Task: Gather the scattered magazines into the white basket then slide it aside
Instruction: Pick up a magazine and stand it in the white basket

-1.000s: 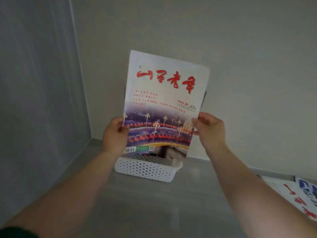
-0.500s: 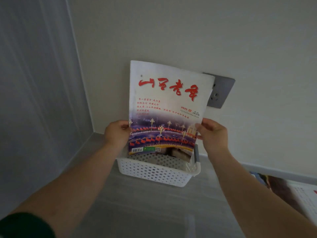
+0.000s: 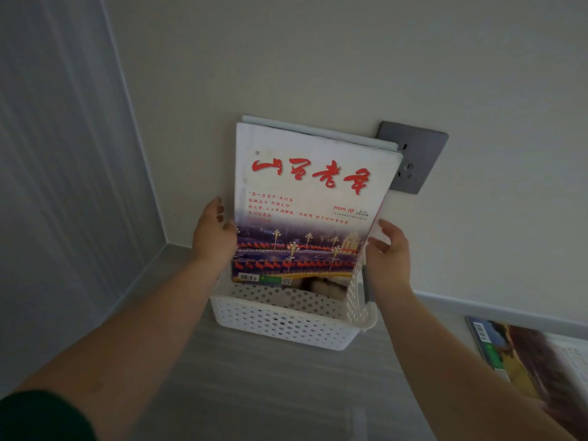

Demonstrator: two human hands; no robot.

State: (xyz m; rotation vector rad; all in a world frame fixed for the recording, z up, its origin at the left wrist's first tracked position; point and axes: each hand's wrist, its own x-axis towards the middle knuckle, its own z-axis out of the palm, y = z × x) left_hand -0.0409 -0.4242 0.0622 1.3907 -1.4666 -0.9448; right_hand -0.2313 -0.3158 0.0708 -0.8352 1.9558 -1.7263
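- A white perforated plastic basket [image 3: 280, 326] sits on the grey floor [image 3: 254, 393], close to the base of the pale wall [image 3: 318, 58] near the room's corner.
- A magazine with a white cover, red brush-style title and a photo of a flag-lined street [image 3: 305, 211] stands upright in the basket, lower edge inside it, top leaning toward the wall.
- Behind it the top edges of at least one more pale magazine [image 3: 318, 130] show, standing in the same basket; how many cannot be told.
- Something brownish and blurred lies low in the basket under the front cover's right corner; too indistinct to name.
- The left hand [image 3: 213, 240] is at the magazine's left edge, fingers spread and loosely curled, thumb touching or just at the cover; not clamped on it.
- The right hand [image 3: 386, 253] is at the magazine's right edge by the basket's right rim, fingers apart and slightly bent; whether they touch the cover or rim cannot be told.
- A dark green sleeve [image 3: 41, 415] shows on the left arm at bottom left.
- A grey square wall socket [image 3: 416, 154] is on the wall, its left part covered by the standing magazines.
- To the right, well apart from the basket, more magazines with colourful covers [image 3: 528, 364] lie flat on the floor, partly cut off by the picture's edge and crossed by the right forearm.
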